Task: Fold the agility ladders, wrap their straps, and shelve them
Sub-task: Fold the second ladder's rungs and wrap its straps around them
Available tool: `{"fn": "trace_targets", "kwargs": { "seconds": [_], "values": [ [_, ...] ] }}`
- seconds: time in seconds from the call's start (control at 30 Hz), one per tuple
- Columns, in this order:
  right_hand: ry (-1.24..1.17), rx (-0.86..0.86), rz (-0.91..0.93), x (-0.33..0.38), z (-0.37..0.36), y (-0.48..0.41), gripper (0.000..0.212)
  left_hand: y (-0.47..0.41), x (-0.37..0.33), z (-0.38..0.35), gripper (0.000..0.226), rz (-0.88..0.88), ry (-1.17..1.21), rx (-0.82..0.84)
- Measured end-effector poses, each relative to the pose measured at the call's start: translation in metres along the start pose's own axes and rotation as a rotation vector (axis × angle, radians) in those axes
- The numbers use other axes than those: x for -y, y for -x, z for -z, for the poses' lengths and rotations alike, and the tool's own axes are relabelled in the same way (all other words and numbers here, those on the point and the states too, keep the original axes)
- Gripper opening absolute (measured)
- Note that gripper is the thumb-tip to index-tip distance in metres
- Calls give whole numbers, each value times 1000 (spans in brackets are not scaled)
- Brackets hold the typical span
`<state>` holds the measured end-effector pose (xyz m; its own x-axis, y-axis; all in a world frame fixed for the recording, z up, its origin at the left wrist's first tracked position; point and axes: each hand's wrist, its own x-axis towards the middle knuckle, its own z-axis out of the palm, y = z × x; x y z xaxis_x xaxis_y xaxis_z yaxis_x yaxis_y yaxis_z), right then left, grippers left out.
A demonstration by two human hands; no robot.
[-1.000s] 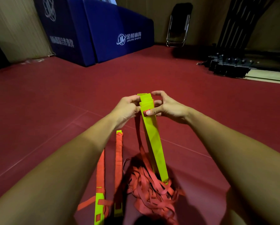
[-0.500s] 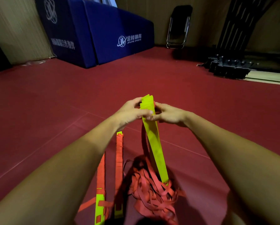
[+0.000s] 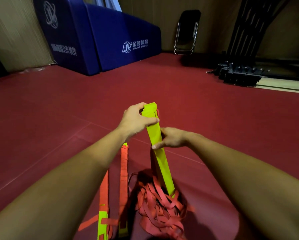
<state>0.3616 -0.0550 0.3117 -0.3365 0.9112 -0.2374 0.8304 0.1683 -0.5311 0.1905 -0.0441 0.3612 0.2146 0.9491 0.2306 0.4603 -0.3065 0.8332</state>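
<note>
Head view: the folded rung stack [image 3: 160, 158] is pinched at its top by the left grip [image 3: 136, 120] and at mid-length by the right grip [image 3: 171, 137]. The loose straps [image 3: 160, 208] are judged to need wrapping next.

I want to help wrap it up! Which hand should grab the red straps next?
Probably the right hand: it holds the yellow rungs lower down, nearer the red straps on the floor. The left hand grips their top, steadying them.

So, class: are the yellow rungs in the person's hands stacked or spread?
Stacked. The yellow rungs form one bundle gripped by left hand and right hand; red straps lie loose.
</note>
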Motion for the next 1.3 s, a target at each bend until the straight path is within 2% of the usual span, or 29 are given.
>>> {"fn": "trace_targets", "kwargs": {
  "seconds": [0.13,0.23,0.3,0.37,0.43,0.5,0.6,0.73,0.8,0.87,0.93,1.07,1.13,1.23,1.3],
  "values": [
    [-44,-122,11,-6,-5,-2,75,-11,-10,2,44,-48,87,-65],
    [-141,-255,61,-1,-3,-4,58,-15,-19,9,37,-62,226,-87],
    [-208,-327,78,1,1,-6,53,-15,-20,12,46,-57,361,-76],
    [-214,-375,102,4,8,-6,55,-14,-12,12,52,24,384,-68],
    [-212,-395,120,7,13,-9,58,-12,1,11,41,145,329,21],
    [-256,-385,168,13,16,-13,56,-10,13,9,24,208,349,149],
    [-302,-345,212,20,17,-17,51,-8,14,11,25,186,418,182],
    [-294,-389,191,26,19,-21,49,-10,7,12,19,184,514,88],
    [-339,-299,143,20,17,-25,43,-14,4,16,18,162,567,28],
    [-358,-134,96,12,10,-25,39,-18,1,25,16,147,636,-19],
    [-358,-75,51,7,2,-24,39,-19,2,33,13,160,712,-49],
    [-261,-149,54,13,4,-24,30,-20,6,41,14,222,832,-185],
    [-135,-222,47,17,7,-23,16,-21,6,40,14,273,781,-220],
    [-24,-365,19,32,7,-21,28,-14,14,25,20,396,506,-37],
    [36,-445,-15,42,6,-21,34,-11,20,14,22,426,462,-9]
  ]
}}
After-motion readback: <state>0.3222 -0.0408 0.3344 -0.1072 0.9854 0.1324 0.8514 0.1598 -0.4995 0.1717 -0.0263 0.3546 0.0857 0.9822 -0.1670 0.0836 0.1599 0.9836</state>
